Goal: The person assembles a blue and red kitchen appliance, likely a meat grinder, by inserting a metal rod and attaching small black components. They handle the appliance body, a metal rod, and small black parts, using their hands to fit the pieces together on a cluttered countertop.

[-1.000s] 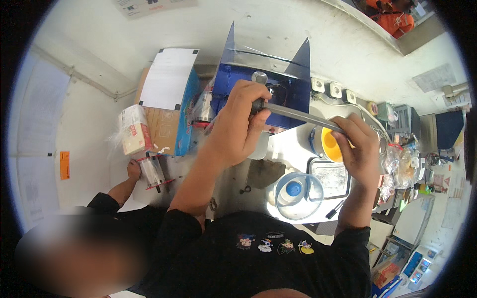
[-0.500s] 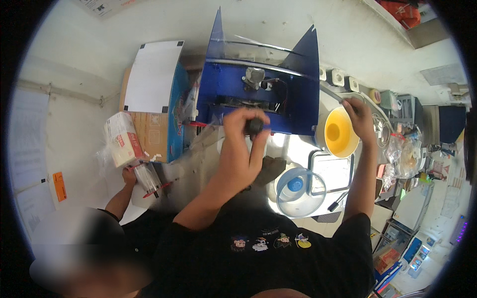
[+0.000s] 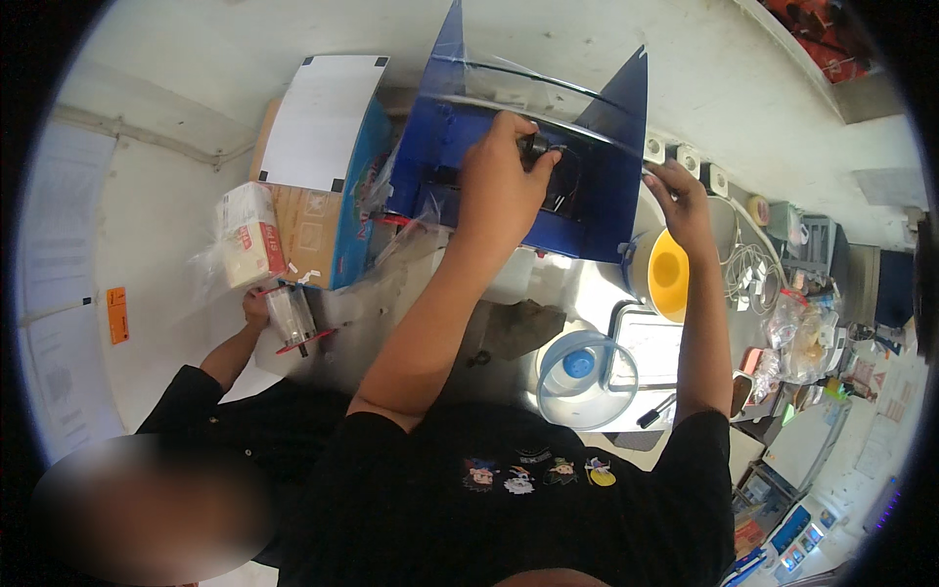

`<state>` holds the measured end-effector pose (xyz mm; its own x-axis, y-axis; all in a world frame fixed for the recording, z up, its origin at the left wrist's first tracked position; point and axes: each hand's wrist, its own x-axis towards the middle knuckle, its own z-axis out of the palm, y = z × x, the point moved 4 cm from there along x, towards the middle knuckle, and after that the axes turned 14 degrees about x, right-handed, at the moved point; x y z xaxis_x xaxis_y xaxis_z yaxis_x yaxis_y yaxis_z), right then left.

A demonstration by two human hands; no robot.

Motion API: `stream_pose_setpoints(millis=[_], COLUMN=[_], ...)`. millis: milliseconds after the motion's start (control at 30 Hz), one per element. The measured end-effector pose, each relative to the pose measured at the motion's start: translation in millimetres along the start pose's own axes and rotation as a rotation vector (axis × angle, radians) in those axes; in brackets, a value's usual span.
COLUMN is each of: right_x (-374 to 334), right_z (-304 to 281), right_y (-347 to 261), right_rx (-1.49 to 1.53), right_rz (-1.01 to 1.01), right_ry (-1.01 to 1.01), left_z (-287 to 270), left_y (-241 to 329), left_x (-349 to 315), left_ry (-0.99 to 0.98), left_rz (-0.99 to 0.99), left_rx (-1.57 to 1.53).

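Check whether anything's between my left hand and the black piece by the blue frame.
Nothing visible: the left hand has the black piece directly between thumb and fingers, and the blue frame appears behind them in this view.

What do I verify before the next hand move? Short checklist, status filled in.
1. Left hand gripping the black piece: ok.
2. Right hand gripping a rod end: cannot tell, fingers are just outside the blue housing.
3. Black piece touching the housing: cannot tell.
4. Right forearm free of the yellow-lined container: cannot tell, they overlap in view.
5. Co-worker's hand away from the housing: ok.
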<state>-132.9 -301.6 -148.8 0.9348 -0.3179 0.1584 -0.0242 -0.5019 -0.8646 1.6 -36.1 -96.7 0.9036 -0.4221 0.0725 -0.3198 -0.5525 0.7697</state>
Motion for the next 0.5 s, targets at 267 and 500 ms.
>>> stream_pose_setpoints(millis=[267, 500], right_x=[23, 35], right_z=[16, 30], right_y=[21, 13], right_rx=[0.178, 0.187], right_rz=[-0.023, -0.09], right_ry=[-0.094, -0.133], left_z=[-2, 9], left_y=[-12, -27], left_x=[14, 38], left_ry=[-0.057, -0.093], left_rz=[-0.052, 0.025], left_rx=[0.093, -0.179])
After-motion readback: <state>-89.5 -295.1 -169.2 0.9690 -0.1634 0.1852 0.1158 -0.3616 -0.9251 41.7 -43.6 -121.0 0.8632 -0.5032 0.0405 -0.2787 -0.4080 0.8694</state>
